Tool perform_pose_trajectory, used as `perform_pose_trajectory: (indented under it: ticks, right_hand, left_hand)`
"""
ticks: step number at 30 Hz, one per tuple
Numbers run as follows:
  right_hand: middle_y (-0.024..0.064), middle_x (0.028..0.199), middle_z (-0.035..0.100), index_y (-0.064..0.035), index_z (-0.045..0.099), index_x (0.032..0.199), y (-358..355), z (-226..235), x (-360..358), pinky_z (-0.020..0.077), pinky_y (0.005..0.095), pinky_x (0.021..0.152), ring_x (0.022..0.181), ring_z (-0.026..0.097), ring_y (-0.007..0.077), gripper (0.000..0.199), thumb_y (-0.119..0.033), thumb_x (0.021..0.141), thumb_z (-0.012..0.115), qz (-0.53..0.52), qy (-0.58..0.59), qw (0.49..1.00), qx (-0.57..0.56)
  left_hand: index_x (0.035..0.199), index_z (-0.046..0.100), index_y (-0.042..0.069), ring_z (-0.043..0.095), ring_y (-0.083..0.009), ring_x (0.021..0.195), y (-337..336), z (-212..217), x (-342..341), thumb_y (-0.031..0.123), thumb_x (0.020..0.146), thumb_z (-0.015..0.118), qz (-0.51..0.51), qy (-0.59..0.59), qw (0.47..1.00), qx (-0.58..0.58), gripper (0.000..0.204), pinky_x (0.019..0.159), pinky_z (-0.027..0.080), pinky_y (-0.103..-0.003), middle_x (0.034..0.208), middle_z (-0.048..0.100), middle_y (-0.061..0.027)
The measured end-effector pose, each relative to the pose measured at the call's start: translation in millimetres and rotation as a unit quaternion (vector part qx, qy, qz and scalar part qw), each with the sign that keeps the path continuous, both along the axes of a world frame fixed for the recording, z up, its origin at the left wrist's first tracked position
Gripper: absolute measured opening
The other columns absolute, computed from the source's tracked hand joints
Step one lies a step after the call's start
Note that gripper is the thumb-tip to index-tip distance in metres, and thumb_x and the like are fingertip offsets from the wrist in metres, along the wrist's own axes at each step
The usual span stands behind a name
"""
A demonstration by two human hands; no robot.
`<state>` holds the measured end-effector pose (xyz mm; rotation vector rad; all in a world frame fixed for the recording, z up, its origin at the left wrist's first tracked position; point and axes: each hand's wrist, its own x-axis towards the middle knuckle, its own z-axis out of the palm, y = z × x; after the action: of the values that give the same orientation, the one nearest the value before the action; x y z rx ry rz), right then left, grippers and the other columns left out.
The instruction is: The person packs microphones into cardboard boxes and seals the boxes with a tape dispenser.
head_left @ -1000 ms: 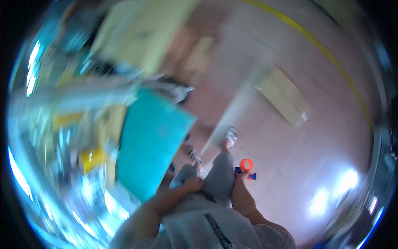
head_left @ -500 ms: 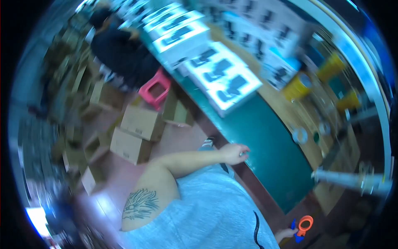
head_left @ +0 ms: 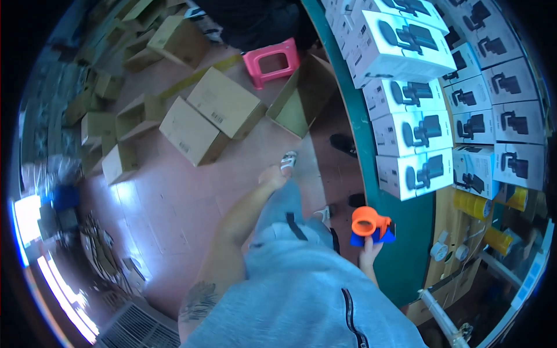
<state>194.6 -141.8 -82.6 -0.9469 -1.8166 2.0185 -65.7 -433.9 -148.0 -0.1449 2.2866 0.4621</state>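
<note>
My right hand (head_left: 369, 250) grips an orange and blue tape dispenser (head_left: 371, 226) beside the green edge of a long table (head_left: 400, 232). My left hand (head_left: 272, 174) hangs down at my side over the pink floor, holding nothing that I can see; its fingers look loosely curled. White product boxes (head_left: 413, 173) with dark pictures stand in rows on the table, the nearest one just right of the dispenser. I am standing; my grey shirt and grey trousers fill the lower middle of the view.
Several brown cardboard boxes (head_left: 223, 103) lie on the floor ahead and to the left, one open (head_left: 301, 95). A pink plastic stool (head_left: 272, 61) stands near a person in dark clothes. Yellow tape rolls (head_left: 473, 204) lie on a wooden bench at the right.
The view has swung round fast, from the floor to the table and boxes. My left arm has dropped from the table edge to my side. The dispenser stays in my right hand.
</note>
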Motion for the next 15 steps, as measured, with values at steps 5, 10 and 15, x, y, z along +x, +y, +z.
perform_pose_trajectory:
  ticks: [5,10,15]
  right_hand:
    - [0.0134,0.143,0.045,-0.006,0.026,0.15,-119,-3,53,0.0394,0.0424,0.105,0.125,0.047,0.0247,0.076,-0.01,0.088,0.07,-0.206,-0.163,0.96,-0.1]
    - [0.0111,0.135,0.053,-0.008,0.036,0.145,-139,-81,143,0.0462,0.0434,0.099,0.118,0.056,0.0252,0.069,-0.009,0.085,0.071,-0.194,-0.336,0.921,-0.012]
    - [0.0104,0.132,0.055,-0.0068,0.039,0.143,-147,-47,110,0.0461,0.0416,0.099,0.116,0.057,0.024,0.063,-0.01,0.087,0.068,-0.104,-0.515,0.843,-0.116]
  left_hand:
    - [0.142,0.044,0.011,0.045,-0.0315,0.133,18,-148,-105,0.046,0.082,0.068,-0.097,-0.036,0.994,0.02,0.073,0.108,0.039,-0.044,0.142,0.049,-0.0142]
    - [0.147,0.029,0.003,0.032,-0.0299,0.142,92,-275,-199,0.057,0.08,0.07,-0.151,-0.064,0.986,-0.024,0.095,0.116,0.025,-0.048,0.149,0.04,-0.0158]
    - [0.139,0.042,0.004,0.053,-0.0273,0.126,93,-360,-177,0.045,0.085,0.067,-0.145,-0.1,0.984,0.001,0.072,0.11,0.033,-0.046,0.132,0.059,-0.0131]
